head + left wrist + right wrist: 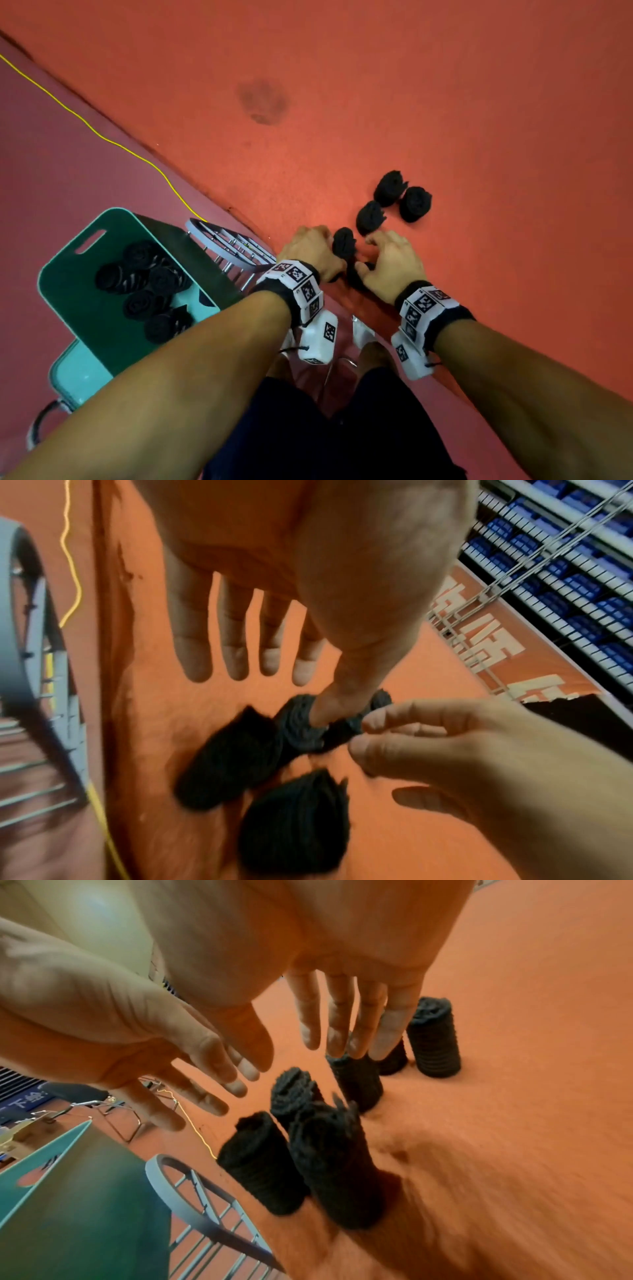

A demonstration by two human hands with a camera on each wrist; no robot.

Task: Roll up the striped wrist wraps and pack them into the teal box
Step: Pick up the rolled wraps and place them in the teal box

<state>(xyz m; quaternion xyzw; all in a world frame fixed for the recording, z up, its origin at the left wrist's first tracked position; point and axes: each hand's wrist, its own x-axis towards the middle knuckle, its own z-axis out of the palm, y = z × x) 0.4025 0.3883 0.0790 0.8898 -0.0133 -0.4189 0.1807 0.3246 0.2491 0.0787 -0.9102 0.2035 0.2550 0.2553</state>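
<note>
In the head view, the left hand point(310, 251) and right hand point(390, 263) meet at the near edge of the orange felt-covered worktop point(479, 137). One black rolled fabric wrist wrap point(344, 241) stands between the two grips. More black rolls point(388, 188) stand just beyond the right grip. The teal plastic box point(113, 210) sits well out past the left grip's outer side (several packed rolls point(147, 274) lie in it, spiral ends up).

In the left wrist view, the left fingers are straight and apart, clamped on nothing. Only the thumb tip presses down on the wrap's spiral end. The right thumb and forefinger bend close together at the wrap's edge, and I cannot tell whether they truly pinch it.

In the right wrist view, the right fingers look straight and spread above the rolls, so that grip's state stays unsettled. The rolls stand upright, long axis vertical, spiral ends pointing up. The one nearest the wrist has a ragged top.

The step looks like picking this wrap up for packing. It would go best with the grip closed round the barrel across the layers, not on the end. A finger over the loose tail would stop it unwinding.
</note>
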